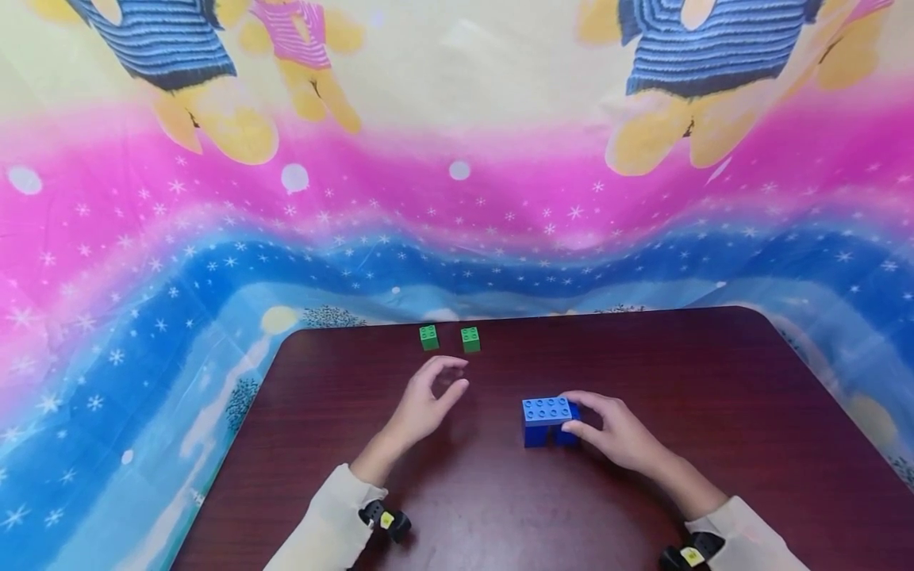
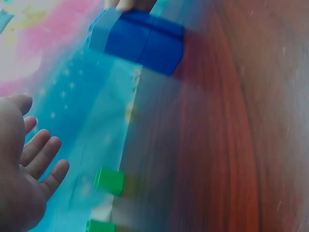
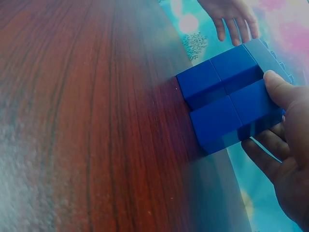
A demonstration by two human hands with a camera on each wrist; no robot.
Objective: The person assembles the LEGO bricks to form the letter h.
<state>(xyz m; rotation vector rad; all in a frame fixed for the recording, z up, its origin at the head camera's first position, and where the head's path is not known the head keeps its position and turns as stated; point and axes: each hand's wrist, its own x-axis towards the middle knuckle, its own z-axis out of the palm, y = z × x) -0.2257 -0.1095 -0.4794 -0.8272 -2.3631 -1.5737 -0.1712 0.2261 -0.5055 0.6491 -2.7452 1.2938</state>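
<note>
In the head view a small blue toy-brick structure stands on the table, a light blue studded brick (image 1: 546, 411) bridging its top. Beneath it, the right wrist view shows two columns of darker blue bricks (image 3: 219, 121) with a gap between them. My right hand (image 1: 621, 432) grips the structure's right end, thumb on the near side and fingers on the far side. To the left, apart from it, my left hand (image 1: 421, 406) hovers with relaxed, slightly bent fingers and nothing in them. Beyond that hand sit two green bricks, a left one (image 1: 428, 337) and a right one (image 1: 470, 339).
The dark reddish-brown table (image 1: 685, 365) has rounded far corners. A colourful printed cloth (image 1: 457, 214) hangs behind it and around its sides. Both wrists carry black straps, a left strap (image 1: 384, 519) and a right strap (image 1: 693, 551).
</note>
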